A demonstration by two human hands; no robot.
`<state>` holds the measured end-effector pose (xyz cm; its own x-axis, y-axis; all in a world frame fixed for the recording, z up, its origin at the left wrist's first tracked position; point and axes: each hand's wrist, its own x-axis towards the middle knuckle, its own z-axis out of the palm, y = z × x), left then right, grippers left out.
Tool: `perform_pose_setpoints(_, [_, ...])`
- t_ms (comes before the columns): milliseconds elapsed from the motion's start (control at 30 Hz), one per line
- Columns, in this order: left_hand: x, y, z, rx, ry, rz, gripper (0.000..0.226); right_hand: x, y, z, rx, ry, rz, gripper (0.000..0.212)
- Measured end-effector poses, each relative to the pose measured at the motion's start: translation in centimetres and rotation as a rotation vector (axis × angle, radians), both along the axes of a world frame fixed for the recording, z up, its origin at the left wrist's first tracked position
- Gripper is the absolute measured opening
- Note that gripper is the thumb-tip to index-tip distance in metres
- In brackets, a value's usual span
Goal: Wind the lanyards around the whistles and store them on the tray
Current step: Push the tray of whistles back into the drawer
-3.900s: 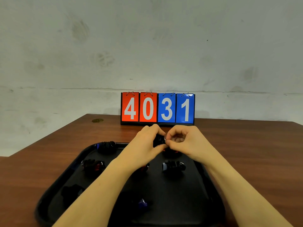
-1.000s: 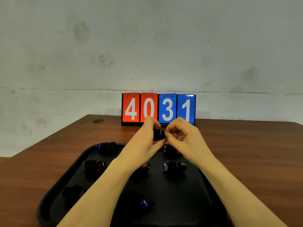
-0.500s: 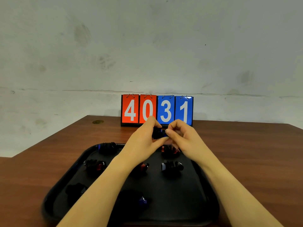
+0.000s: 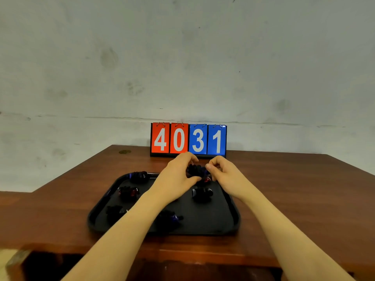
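My left hand (image 4: 178,175) grips a whistle wrapped in black lanyard (image 4: 195,170) above the far edge of the black tray (image 4: 215,224). My right hand (image 4: 225,173) is beside it, thumb and forefinger curled at the bundle's right end; whether they pinch the cord is hard to tell. Several wound whistles lie on the tray: a blue one (image 4: 139,176) at the far left corner, a red one (image 4: 128,192), a dark one (image 4: 202,193), one (image 4: 115,211) near the left rim and a blue one (image 4: 170,218) partly under my left forearm. A red whistle (image 4: 206,179) shows just under my hands.
A flip scoreboard (image 4: 188,139) reading 4031 stands at the back of the brown wooden table (image 4: 284,189), against a grey wall. A small round mark (image 4: 124,152) lies at the table's far left. The near table edge (image 4: 182,254) runs below the tray.
The view has pulled back and tilted, so the near table edge now shows. Both hands sit slightly lower over the tray's far edge, and the right fingers have drawn a little away from the bundle.
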<state>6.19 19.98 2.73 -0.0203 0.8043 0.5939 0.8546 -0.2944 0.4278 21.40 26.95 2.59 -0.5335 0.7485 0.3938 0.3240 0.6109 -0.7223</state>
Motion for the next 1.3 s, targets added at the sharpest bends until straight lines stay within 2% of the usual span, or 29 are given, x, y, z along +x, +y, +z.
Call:
perform_pose_setpoints(167, [1.9,-2.6,-1.7,-0.091,0.005,0.046,0.032,1.9,-2.0,-1.7,-0.039,-0.137,-0.048,0.024])
perform_pose_setpoints(367, [3.9,-3.2,-4.1,-0.191,0.004,0.046,0.032,3.4,-2.8,-4.3,-0.074,-0.303,-0.138,0.021])
perform_pose_setpoints(567, [4.5,-2.2,-5.8,-0.278,0.015,0.08,0.034,2.9,-2.3,-5.6,0.037,-0.53,-0.294,0.024])
perform_pose_setpoints(767, [4.4,-1.6,-6.1,-0.3,0.004,0.05,0.035,3.1,-2.1,-6.2,-0.003,-0.504,-0.292,0.017])
perform_pose_setpoints(900, [3.9,-2.2,-5.9,-0.237,-0.082,0.068,0.049,2.6,-2.5,-6.2,-0.063,-0.361,-0.366,0.016])
perform_pose_setpoints(1000, [2.6,-3.4,-5.0,-0.156,-0.143,0.147,0.041,1.7,-3.2,-6.1,-0.148,-0.318,-0.435,0.035])
perform_pose_setpoints(1100, [0.1,-4.5,-4.4,-0.118,-0.186,0.273,0.034,0.9,-3.6,-5.9,-0.21,-0.358,-0.483,0.047])
perform_pose_setpoints(1233, [-3.5,-5.9,-4.0,-0.107,-0.114,0.507,0.035,0.1,-3.7,-5.7,-0.218,-0.418,-0.533,0.053])
perform_pose_setpoints(1300, [-5.3,-6.5,-3.8,-0.165,-0.06,0.622,0.041,-0.2,-3.7,-5.7,-0.202,-0.443,-0.561,0.054])
